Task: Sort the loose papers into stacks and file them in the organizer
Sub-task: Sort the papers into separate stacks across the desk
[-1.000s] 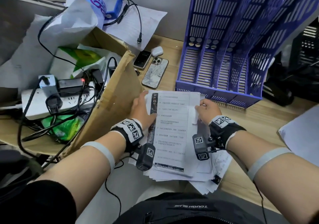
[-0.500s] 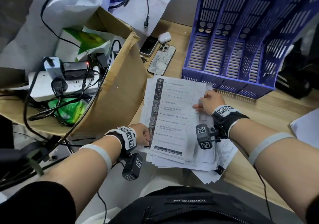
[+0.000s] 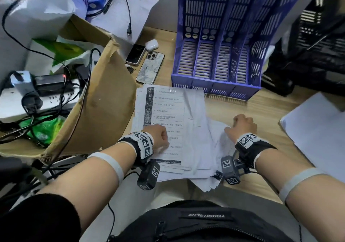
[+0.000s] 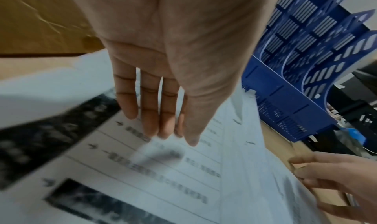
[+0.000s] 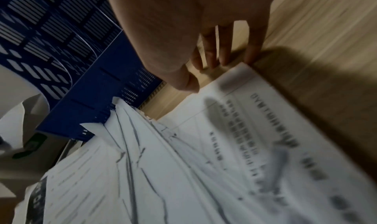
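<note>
A messy stack of printed papers lies on the wooden desk in front of the purple slotted organizer, whose compartments look empty. My left hand lies over the lower left of the top sheet, a page with a dark strip down its side. The left wrist view shows its fingers straight and together just over that sheet. My right hand is at the stack's right side. Its fingertips point down at the desk against the edge of a fanned-out sheet, the thumb beside the corner.
An open cardboard box with a power strip and cables crowds the papers' left edge. Two phones and an earbud case lie behind the stack. More white sheets sit at the right, with a black crate behind them.
My left hand slid from the stack's upper left edge down onto the lower part of the top sheet. My right hand left the top sheet's right edge and moved right to the fanned-out sheets.
</note>
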Demonstrator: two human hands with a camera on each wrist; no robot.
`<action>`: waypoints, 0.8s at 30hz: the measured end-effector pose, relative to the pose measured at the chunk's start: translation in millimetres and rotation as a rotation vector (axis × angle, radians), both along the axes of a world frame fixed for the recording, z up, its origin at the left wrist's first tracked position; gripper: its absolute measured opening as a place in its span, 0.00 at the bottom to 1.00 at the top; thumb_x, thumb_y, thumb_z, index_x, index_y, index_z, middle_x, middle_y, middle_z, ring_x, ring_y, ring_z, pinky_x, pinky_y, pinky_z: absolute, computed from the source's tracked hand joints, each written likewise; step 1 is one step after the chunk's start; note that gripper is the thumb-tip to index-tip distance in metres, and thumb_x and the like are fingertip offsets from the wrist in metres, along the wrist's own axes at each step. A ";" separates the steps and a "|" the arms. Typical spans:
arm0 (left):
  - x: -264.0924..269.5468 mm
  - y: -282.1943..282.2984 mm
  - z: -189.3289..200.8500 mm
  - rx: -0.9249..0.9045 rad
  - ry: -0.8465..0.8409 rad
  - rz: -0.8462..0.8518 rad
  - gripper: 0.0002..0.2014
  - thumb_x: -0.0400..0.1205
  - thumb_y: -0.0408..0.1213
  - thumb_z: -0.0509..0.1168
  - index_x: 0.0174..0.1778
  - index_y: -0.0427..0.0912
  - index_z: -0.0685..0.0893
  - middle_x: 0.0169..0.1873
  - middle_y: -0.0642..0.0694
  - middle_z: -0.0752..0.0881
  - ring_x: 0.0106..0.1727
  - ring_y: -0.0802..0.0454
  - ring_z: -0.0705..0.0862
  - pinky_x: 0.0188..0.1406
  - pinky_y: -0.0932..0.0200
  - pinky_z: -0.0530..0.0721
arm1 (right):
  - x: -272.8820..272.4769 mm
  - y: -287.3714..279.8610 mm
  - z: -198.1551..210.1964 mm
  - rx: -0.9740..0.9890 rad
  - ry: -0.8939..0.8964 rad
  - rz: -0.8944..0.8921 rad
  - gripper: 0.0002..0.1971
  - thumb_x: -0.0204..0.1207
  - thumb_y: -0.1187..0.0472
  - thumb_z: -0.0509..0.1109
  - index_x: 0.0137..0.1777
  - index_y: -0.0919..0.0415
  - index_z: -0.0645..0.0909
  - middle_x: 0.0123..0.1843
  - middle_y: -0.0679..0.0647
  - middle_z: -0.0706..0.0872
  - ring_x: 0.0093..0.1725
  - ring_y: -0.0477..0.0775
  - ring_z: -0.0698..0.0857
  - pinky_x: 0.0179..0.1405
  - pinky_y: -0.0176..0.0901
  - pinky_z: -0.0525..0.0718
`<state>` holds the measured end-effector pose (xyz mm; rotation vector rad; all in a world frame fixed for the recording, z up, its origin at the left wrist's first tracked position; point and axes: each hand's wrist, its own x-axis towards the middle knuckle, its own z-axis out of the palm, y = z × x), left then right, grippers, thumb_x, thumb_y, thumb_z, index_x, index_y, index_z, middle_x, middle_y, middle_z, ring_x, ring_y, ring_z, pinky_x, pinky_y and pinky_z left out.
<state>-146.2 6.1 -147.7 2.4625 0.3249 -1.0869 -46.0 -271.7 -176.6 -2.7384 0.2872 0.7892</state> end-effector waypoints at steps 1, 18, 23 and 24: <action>3.0 -7.2 -0.7 -0.022 -0.031 0.002 0.09 0.78 0.45 0.72 0.49 0.47 0.84 0.42 0.52 0.85 0.46 0.52 0.83 0.47 0.58 0.83 | -3.2 -6.0 -0.1 0.015 0.031 0.032 0.23 0.69 0.53 0.71 0.63 0.57 0.70 0.60 0.61 0.80 0.57 0.67 0.80 0.56 0.51 0.80; 29.2 -112.0 6.1 0.073 -0.091 -0.528 0.39 0.82 0.34 0.63 0.81 0.72 0.52 0.65 0.42 0.74 0.59 0.41 0.81 0.49 0.46 0.86 | -23.0 -28.7 25.2 0.350 0.061 0.303 0.09 0.77 0.61 0.64 0.55 0.58 0.82 0.52 0.59 0.88 0.52 0.64 0.86 0.52 0.51 0.84; 36.7 -117.1 10.8 0.167 -0.060 -0.551 0.37 0.79 0.32 0.63 0.77 0.68 0.57 0.63 0.43 0.74 0.61 0.38 0.80 0.44 0.46 0.84 | -8.4 -56.8 45.1 0.324 -0.029 0.222 0.04 0.78 0.65 0.62 0.46 0.59 0.79 0.42 0.59 0.85 0.43 0.64 0.84 0.42 0.49 0.81; 37.9 -118.1 10.9 0.178 -0.043 -0.547 0.35 0.78 0.32 0.64 0.76 0.67 0.59 0.63 0.43 0.74 0.61 0.38 0.80 0.47 0.44 0.84 | -3.5 -66.0 50.3 0.327 -0.055 0.183 0.05 0.78 0.66 0.62 0.44 0.58 0.78 0.41 0.58 0.85 0.42 0.63 0.84 0.39 0.49 0.80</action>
